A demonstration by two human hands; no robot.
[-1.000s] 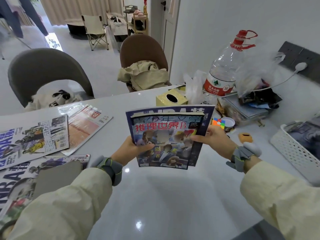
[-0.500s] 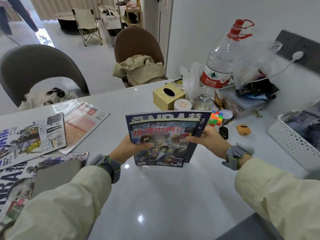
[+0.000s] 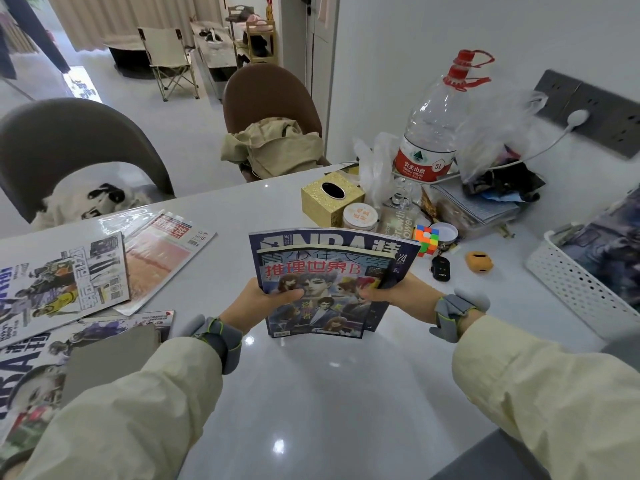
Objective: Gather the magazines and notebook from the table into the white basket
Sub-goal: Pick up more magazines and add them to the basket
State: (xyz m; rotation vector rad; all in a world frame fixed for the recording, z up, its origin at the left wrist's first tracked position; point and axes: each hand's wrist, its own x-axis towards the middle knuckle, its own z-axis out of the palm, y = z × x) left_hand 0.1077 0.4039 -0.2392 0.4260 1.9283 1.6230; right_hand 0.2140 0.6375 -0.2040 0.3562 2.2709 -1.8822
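1. Left edge of glossy white tabletop (image 3: pixel 311 393): loose sports magazines (image 3: pixel 62 282) and flat grey notebook (image 3: pixel 110 358) not gathered.
2. Left hand (image 3: pixel 252 303) pinches left edge of two stacked colourful magazines (image 3: pixel 329 289), thumb on cover.
3. Right hand (image 3: pixel 398 294) pinches right edge likewise; stack upright above tabletop middle.
4. Advice: square edges, keep both grips firm.
5. Right edge: perforated white plastic basket (image 3: pixel 571 285), something already inside; lower stack in flat.
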